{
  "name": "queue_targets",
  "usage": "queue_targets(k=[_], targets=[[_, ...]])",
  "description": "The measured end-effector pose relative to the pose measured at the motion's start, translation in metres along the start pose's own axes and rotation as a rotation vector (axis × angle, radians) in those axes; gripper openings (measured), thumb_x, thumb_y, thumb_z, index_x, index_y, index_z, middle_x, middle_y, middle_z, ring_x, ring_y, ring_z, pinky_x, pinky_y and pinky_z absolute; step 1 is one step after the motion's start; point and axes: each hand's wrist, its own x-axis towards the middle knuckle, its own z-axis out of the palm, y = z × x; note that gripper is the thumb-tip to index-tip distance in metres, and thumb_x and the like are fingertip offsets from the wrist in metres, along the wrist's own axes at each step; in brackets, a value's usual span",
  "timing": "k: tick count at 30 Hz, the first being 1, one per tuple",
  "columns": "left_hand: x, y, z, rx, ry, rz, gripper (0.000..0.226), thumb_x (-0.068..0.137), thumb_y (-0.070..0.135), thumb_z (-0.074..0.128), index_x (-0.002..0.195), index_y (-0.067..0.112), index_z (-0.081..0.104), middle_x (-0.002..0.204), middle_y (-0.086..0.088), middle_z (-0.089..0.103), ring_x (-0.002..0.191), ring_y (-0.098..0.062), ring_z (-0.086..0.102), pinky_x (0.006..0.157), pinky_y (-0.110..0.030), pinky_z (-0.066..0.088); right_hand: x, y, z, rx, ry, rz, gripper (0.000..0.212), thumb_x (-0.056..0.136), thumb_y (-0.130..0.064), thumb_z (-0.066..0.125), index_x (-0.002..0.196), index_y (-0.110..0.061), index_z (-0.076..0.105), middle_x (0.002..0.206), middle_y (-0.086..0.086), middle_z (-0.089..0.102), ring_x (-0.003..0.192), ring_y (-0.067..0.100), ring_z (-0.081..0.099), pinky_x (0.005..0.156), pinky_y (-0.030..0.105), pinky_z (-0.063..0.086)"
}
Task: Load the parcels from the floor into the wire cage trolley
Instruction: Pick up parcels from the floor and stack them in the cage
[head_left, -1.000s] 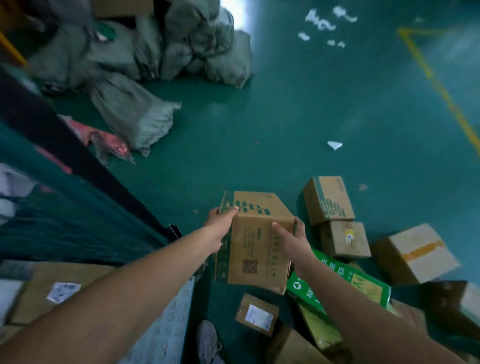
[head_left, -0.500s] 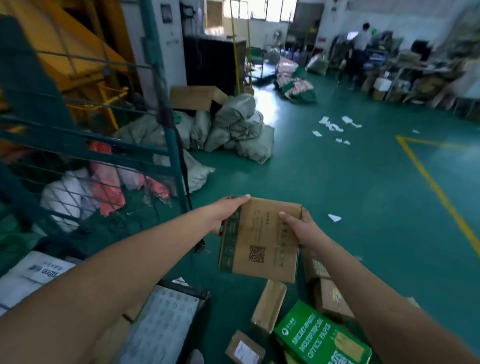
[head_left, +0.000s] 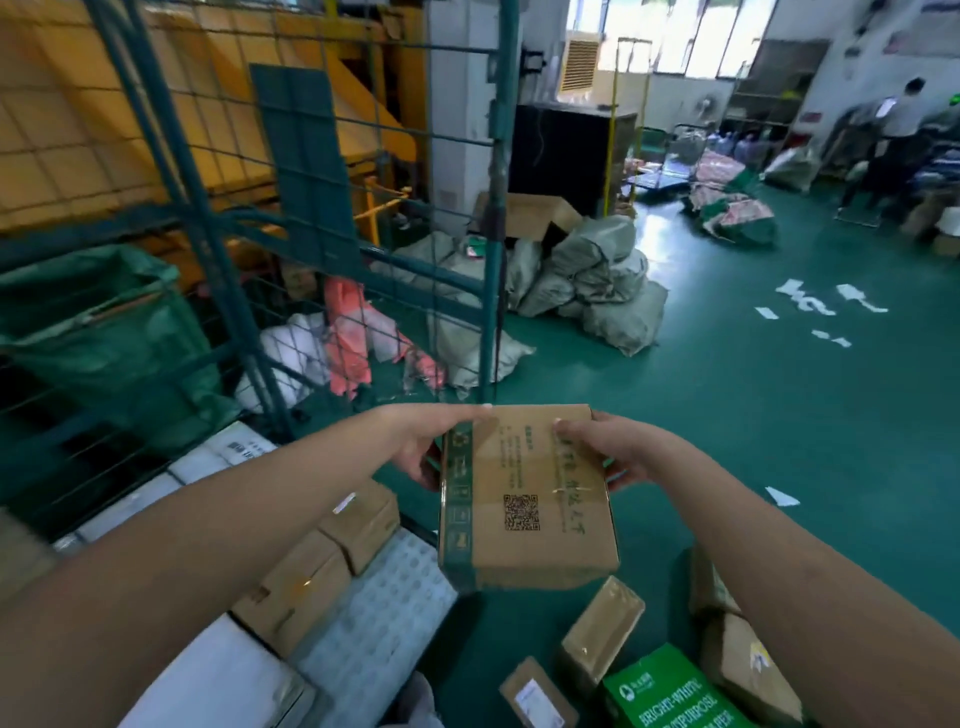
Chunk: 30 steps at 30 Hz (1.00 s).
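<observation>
Both hands grip one brown cardboard box with a green edge band and QR code (head_left: 524, 493): left hand (head_left: 421, 452) on its left side, right hand (head_left: 613, 452) on its right, thumbs on top. Box is airborne, right of the green wire cage trolley (head_left: 493, 208). Advice: keep it level, swing left of the grip, set it onto the stacked cardboard parcels (head_left: 332, 556).

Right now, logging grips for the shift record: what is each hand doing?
Left hand: grips the cardboard box by its left side.
Right hand: grips the same box by its right side.
</observation>
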Motion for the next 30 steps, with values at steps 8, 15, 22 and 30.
queue_targets(k=[8,15,22,30], targets=[[-0.054,-0.080,-0.082,-0.209,0.146,-0.035,0.082,0.075,0.073,0.074,0.126,0.009,0.065,0.121,-0.017,0.069,0.111,-0.035,0.067,0.100,-0.049,0.054,0.023,-0.072,0.096,-0.155,-0.201,-0.117,0.048,0.094,-0.057,0.062,0.128,-0.025,0.053,0.117,0.006,0.067,0.100,0.028,0.068,0.086,0.044,0.056],[-0.108,-0.161,-0.161,-0.460,0.344,-0.060,0.068,0.078,0.074,0.071,0.111,0.016,0.066,0.127,-0.022,0.062,0.109,-0.039,0.066,0.097,-0.050,0.056,0.034,-0.152,0.204,-0.227,-0.386,-0.214,0.044,0.093,-0.059,0.059,0.118,-0.023,0.065,0.108,0.006,0.076,0.100,0.029,0.072,0.097,0.052,0.056],[-0.146,-0.267,-0.247,-0.787,0.502,-0.132,0.093,0.077,0.075,0.070,0.134,0.005,0.049,0.130,-0.023,0.059,0.106,-0.042,0.065,0.078,-0.049,0.060,0.030,-0.232,0.327,-0.363,-0.490,-0.341,0.060,0.079,-0.073,0.058,0.113,-0.025,0.070,0.106,0.003,0.077,0.100,0.029,0.073,0.097,0.053,0.055],[-0.163,-0.333,-0.338,-0.916,0.537,-0.102,0.052,0.093,0.060,0.063,0.101,0.009,0.057,0.119,-0.021,0.064,0.099,-0.037,0.065,0.066,-0.044,0.056,0.041,-0.310,0.450,-0.404,-0.554,-0.455,0.052,0.088,-0.067,0.056,0.118,-0.026,0.067,0.109,0.000,0.075,0.100,0.023,0.072,0.091,0.047,0.057]])
